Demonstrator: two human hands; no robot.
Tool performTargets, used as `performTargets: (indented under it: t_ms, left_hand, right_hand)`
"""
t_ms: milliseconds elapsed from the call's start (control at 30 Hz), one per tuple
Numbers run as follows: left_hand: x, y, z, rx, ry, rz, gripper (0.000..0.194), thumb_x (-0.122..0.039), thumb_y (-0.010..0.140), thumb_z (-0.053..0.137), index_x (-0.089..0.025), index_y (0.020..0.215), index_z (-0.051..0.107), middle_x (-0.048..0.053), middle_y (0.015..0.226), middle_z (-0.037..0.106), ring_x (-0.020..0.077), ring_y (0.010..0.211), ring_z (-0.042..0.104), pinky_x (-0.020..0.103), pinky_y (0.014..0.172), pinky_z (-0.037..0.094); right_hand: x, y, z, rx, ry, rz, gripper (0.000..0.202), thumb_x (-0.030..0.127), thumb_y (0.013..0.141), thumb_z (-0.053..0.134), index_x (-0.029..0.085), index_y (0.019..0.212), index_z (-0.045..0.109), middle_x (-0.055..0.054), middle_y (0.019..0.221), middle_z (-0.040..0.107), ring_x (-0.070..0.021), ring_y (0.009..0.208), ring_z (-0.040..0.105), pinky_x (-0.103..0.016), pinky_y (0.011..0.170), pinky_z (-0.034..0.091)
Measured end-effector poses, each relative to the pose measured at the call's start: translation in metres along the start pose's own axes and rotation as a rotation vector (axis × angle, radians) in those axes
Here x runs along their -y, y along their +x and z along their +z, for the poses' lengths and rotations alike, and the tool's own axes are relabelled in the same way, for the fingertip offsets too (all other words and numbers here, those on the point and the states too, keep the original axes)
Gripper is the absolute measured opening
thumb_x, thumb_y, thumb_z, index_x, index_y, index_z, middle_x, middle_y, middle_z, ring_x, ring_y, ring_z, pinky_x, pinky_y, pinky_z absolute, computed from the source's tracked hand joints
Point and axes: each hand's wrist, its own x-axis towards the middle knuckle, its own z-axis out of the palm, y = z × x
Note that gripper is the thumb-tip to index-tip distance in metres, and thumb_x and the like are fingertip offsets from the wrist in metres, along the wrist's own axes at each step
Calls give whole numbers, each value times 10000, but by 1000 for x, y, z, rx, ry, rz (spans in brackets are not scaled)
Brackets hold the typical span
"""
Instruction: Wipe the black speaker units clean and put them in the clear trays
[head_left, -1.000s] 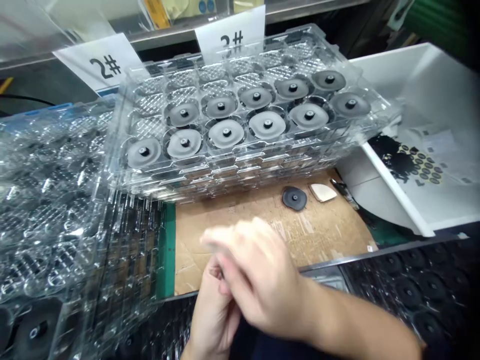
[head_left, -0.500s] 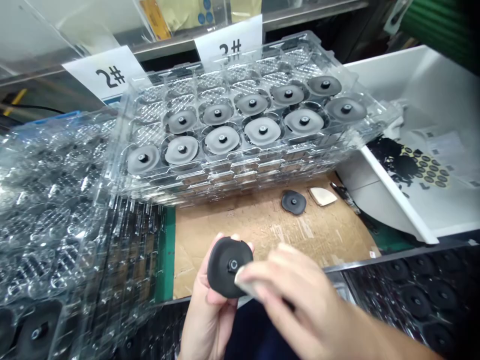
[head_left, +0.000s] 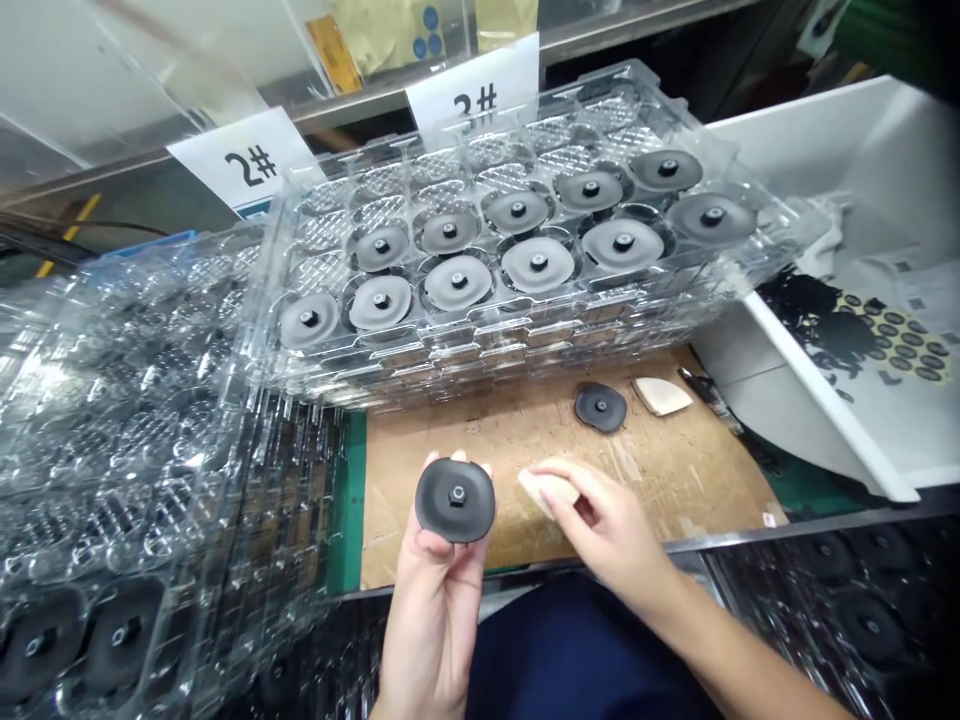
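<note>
My left hand [head_left: 442, 570] holds up a black rounded disc [head_left: 439, 500] by its edges, its small central post facing me. To the right, my right hand [head_left: 600, 515] pinches a cream-coloured pad [head_left: 546, 488] between thumb and fingers, apart from the disc. Another dark disc [head_left: 601, 407] lies on the brown cardboard [head_left: 420, 450], beside a second cream pad [head_left: 661, 396]. Behind them, a stack of clear plastic trays [head_left: 480, 330] carries several dark discs in its front two rows of pockets.
More clear trays [head_left: 135, 400] are stacked at the left. On the right is a white bin [head_left: 832, 400] with a yellow sticker sheet [head_left: 900, 340] and black scraps. Signs [head_left: 244, 165] stand behind the trays. Trays of dark discs lie at lower right.
My right hand has drawn back from the disc to the right with the cream pad. The disc in my left hand now sits slightly higher and is fully visible. The view has shifted a little.
</note>
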Motion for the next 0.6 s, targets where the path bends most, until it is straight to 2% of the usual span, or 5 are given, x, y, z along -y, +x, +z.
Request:
performTargets:
  t_ms: [133, 267, 367, 467, 600]
  left_hand:
    - [3, 1, -4, 6, -29, 2, 448, -318, 683, 671, -323, 1125, 598, 33, 1132, 663, 256, 1074, 582, 312, 877, 507]
    - [9, 1, -7, 46, -17, 20, 453, -293, 732, 641, -296, 1178, 559, 48, 1157, 646, 234, 1090, 572, 309, 901, 490]
    - [10, -3, -7, 83, -11, -48, 465, -266, 755, 631, -296, 1208, 531, 48, 1163, 639, 212, 1084, 573, 293, 920, 471]
    - [8, -7, -9, 117, 20, -144, 480, -201, 756, 632, -310, 1211, 525, 41, 1149, 645, 211, 1069, 581, 288, 935, 451]
    - [9, -9, -10, 98, 41, -190, 459, -173, 726, 658, -300, 1159, 572, 21, 1062, 678, 190, 1037, 595, 258, 904, 465]
  right_hand:
    - [-16, -10, 11, 111, 0, -3, 180, 226, 865, 509, 237, 968, 657, -11, 820, 669, -171, 755, 620, -294, 687, 498]
    - [25, 0, -7, 29, 56, -26, 235, 210, 895, 474, 259, 1096, 584, -2, 1036, 643, -143, 936, 591, -250, 781, 479]
    - [65, 11, -18, -78, 85, -261, 270, 154, 869, 496, 203, 1128, 552, -20, 1055, 640, -145, 930, 579, -267, 818, 445]
    - [85, 15, -16, 31, 65, -415, 243, 101, 846, 482, 136, 1070, 570, -40, 938, 663, -145, 811, 583, -291, 767, 428]
    - [88, 23, -4, 114, -40, -375, 197, 113, 861, 452, 139, 996, 593, -34, 881, 658, -147, 738, 557, -304, 709, 399]
